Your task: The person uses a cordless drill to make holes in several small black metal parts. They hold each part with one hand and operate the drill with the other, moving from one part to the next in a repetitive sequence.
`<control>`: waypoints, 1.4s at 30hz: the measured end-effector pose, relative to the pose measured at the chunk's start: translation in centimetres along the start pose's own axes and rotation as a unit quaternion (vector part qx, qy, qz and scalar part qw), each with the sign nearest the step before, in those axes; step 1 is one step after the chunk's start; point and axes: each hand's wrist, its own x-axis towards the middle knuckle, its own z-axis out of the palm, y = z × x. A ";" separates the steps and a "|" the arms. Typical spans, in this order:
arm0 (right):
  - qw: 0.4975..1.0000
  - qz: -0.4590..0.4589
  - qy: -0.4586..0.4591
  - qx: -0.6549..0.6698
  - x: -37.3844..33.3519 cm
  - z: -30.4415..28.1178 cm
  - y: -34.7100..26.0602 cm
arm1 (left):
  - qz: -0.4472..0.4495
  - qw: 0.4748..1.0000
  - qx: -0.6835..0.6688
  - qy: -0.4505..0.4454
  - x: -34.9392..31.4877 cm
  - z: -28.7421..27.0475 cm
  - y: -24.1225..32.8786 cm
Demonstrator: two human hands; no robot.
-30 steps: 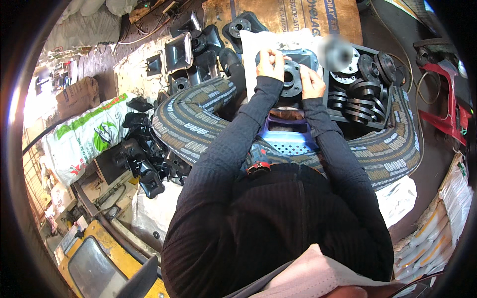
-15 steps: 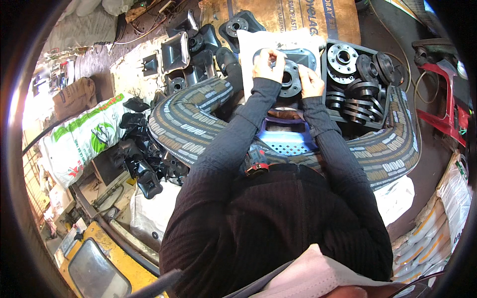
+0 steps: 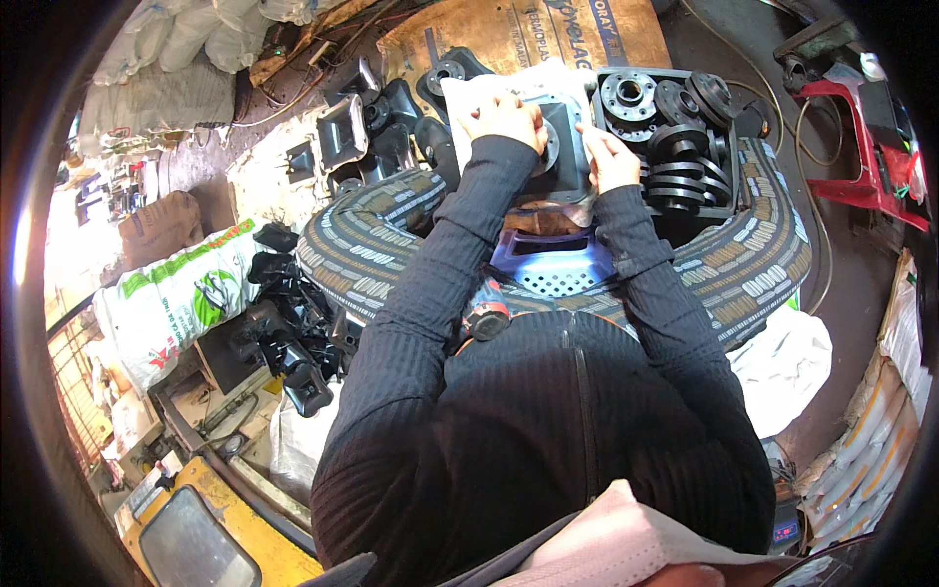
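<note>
Between my hands is a black square-flanged part, over a white cloth-like sheet. A round black disc on its left side is partly covered by my left hand. My left hand is closed around the left side of the part, its fingers curled over the top. At the right rim, my right hand pinches the edge between thumb and fingers. Below the part lies a purple plastic piece with a perforated end.
A black crate to the right holds several round metal flanges. More black square-flanged parts lie at the far left. A patterned padded cushion curves around my front. A red and black tool rests near my waist.
The part has turned: its disc faced up between my hands and now sits to the left, with the square flange on the right. My left hand has moved over the disc side.
</note>
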 end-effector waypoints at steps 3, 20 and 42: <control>0.991 0.064 -0.065 0.097 0.7 -0.5 1.1 | 0.002 1.000 -0.010 -0.027 -0.9 -1.2 -1.0; 0.982 -0.042 -0.186 -0.016 4.3 0.1 1.7 | -0.128 0.926 -0.306 -0.182 -22.1 -4.0 -8.4; 0.926 -0.258 -0.109 -0.254 4.9 1.9 2.0 | -0.035 0.914 -0.360 -0.182 -5.9 -9.4 -7.1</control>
